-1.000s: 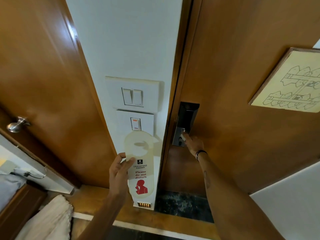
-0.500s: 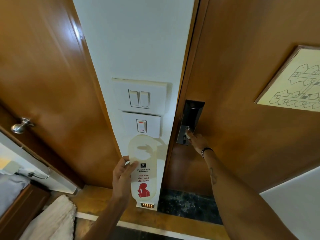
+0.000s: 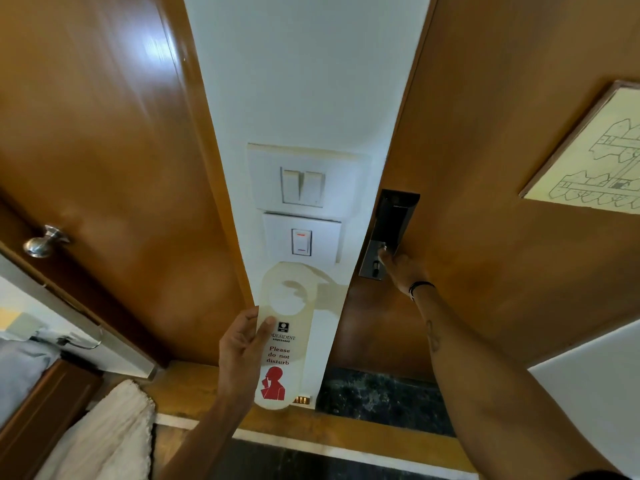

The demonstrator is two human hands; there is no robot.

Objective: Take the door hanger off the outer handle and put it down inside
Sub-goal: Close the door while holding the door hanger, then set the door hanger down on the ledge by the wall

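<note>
Door hanger [image 3: 284,344], cream with red "Please do not disturb" lettering, stands upright against the white wall strip below the switches [image 3: 302,211] as my left hand [image 3: 242,355] pinches its edge, thumb across the front. My right hand [image 3: 401,270] presses fingertips to the dark lock plate [image 3: 389,226] on the wooden door [image 3: 502,237].

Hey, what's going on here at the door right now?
A person stands inside a room at a closed wooden door. Their left hand holds a white "Please do not disturb" door hanger upright in front of the wall, just below the light switches. Their right hand reaches to the black lock plate on the door, fingers at its latch. The hanger is already off the handle but has not been put down yet.
</note>
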